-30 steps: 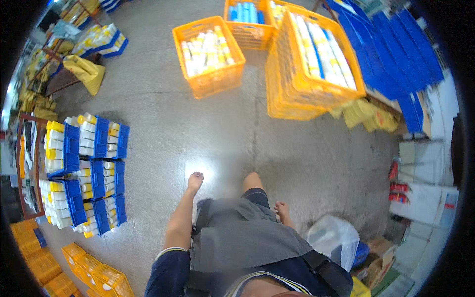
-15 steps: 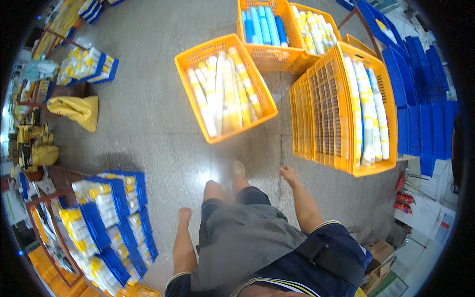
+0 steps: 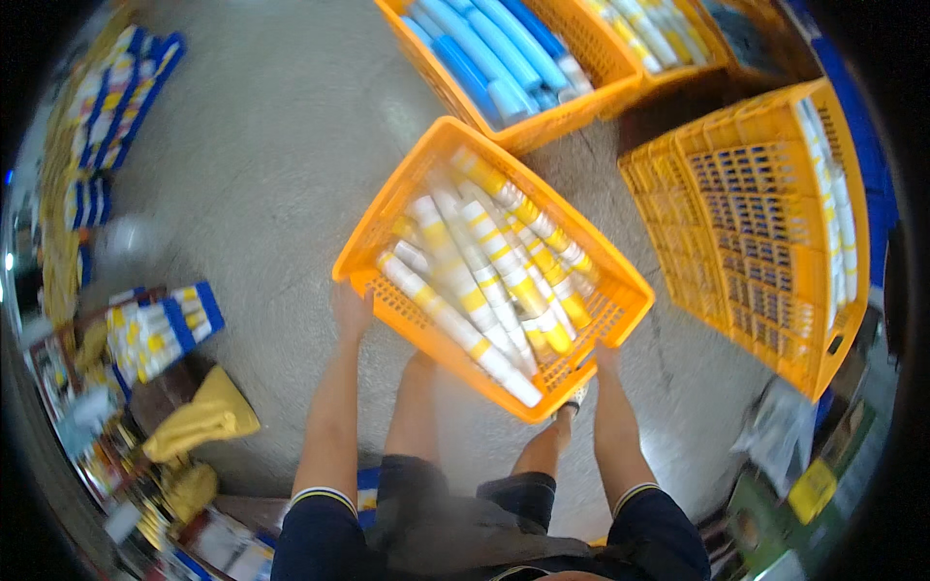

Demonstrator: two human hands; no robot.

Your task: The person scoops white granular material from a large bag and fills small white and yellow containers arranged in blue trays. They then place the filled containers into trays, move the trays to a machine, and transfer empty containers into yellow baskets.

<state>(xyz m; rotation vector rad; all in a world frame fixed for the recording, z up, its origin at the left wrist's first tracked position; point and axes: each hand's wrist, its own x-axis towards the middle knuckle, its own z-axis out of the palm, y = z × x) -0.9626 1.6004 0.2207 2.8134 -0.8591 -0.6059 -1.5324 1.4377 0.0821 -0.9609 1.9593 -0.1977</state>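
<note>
Crate [image 3: 407, 218]: orange plastic, rectangular, lattice walls, in front of the person's legs over the floor.
Tubes [image 3: 484, 290]: long, smooth, white and yellow, lying side by side inside the crate.
Left hand [image 3: 351, 310]: grasping the crate's near-left rim.
Right hand [image 3: 605, 356]: at the near-right corner, mostly hidden; grip cannot be told.
Floor [image 3: 262, 165]: grey concrete, mottled.
Blue tubes [image 3: 494, 53]: fill a second orange crate beyond.
Stack [image 3: 756, 223]: empty lattice crates, right.
</note>
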